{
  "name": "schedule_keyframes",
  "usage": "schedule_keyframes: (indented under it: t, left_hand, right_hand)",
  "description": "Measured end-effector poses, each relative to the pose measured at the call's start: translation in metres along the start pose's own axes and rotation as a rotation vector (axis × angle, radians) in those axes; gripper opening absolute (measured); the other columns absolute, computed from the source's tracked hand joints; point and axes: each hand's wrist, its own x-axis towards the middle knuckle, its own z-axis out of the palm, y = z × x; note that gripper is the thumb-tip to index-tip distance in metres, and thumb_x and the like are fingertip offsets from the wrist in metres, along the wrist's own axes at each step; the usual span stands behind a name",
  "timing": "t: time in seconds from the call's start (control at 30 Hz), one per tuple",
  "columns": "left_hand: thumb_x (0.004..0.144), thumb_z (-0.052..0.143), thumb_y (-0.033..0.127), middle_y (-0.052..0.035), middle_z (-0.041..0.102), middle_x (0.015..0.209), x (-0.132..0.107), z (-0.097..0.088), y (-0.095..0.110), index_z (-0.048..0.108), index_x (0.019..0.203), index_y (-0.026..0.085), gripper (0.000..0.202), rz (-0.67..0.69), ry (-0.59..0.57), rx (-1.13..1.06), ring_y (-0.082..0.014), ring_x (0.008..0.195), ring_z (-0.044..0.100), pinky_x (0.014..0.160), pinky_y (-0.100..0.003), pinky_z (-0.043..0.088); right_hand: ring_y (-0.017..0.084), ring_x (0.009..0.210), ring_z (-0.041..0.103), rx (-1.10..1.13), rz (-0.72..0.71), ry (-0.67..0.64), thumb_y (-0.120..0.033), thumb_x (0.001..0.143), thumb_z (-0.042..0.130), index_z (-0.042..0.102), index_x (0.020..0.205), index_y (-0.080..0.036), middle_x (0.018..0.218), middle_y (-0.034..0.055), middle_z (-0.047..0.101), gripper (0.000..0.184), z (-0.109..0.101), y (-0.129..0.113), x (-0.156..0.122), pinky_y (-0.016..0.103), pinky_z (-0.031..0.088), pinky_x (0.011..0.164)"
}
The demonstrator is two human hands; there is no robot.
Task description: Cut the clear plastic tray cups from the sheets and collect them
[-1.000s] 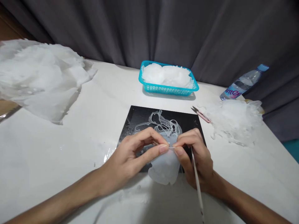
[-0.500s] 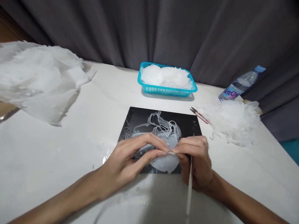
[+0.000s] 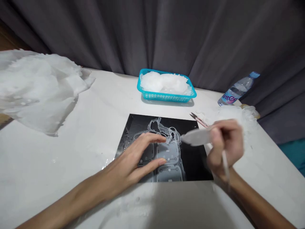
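Observation:
My left hand (image 3: 139, 152) lies with its fingers stretched out on a translucent silicone sheet (image 3: 168, 156) that rests on a black mat (image 3: 193, 159). My right hand (image 3: 226, 143), blurred by motion, is lifted to the right of the mat. It pinches a small translucent piece (image 3: 195, 137) and also holds a thin white stick (image 3: 225, 163) that points down towards me. Thin trimmed strips (image 3: 158, 125) curl on the far part of the mat.
A turquoise basket (image 3: 166, 94) heaped with white pieces stands behind the mat. Pink snips (image 3: 199, 120), a pile of clear scraps (image 3: 240, 116) and a lying water bottle (image 3: 235, 89) are at the right. A large white plastic bag (image 3: 35, 89) covers the left. Dark curtain behind.
Both hands were pinching the piece together over the mat. Now my right hand has pulled it away to the right, and my left hand has let go and flattened on the sheet.

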Motion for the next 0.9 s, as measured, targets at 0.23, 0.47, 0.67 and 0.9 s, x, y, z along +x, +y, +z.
schedule_keyframes:
  t: [0.23,0.47,0.67,0.9]
  left_hand:
    - [0.102,0.056,0.059,-0.0107,0.047,0.163,-0.005,0.021,-0.024,0.04,0.16,0.028,0.068,0.109,-0.149,0.399,-0.0341,0.151,0.042,0.12,-0.053,0.04]
    - [0.1,0.051,0.068,-0.0098,0.031,0.172,-0.002,0.018,-0.03,0.016,0.169,0.028,0.087,0.048,-0.208,0.433,-0.0333,0.154,0.037,0.123,-0.052,0.035]
    - [0.095,0.051,0.075,-0.0163,0.033,0.17,0.013,0.011,-0.035,0.024,0.167,0.017,0.097,0.07,-0.172,0.51,-0.0365,0.155,0.034,0.125,-0.055,0.03]
    - [0.09,0.059,0.076,-0.0159,0.051,0.159,0.03,-0.005,-0.045,0.051,0.151,0.017,0.085,0.178,-0.01,0.605,-0.0369,0.149,0.042,0.122,-0.055,0.035]
  right_hand:
    - [0.019,0.06,0.041,-0.547,0.229,0.322,-0.01,0.082,0.067,0.06,0.075,-0.024,0.065,-0.0008,0.048,0.018,-0.082,0.141,0.069,0.039,0.032,0.064]
    - [0.037,0.1,0.047,-0.584,0.128,0.242,-0.024,0.081,0.08,0.064,0.08,-0.026,0.076,0.0009,0.037,0.015,-0.11,0.184,0.058,0.062,0.034,0.092]
    - [0.032,0.1,0.062,-0.257,0.179,0.034,-0.059,0.11,0.021,0.074,0.105,-0.021,0.101,0.0123,0.065,0.065,-0.068,0.084,0.055,0.056,0.042,0.097]
    - [0.017,0.093,0.069,0.398,0.198,-0.91,-0.042,0.107,0.055,0.072,0.103,-0.022,0.099,0.0042,0.072,0.026,-0.01,0.001,0.0,0.031,0.055,0.084]
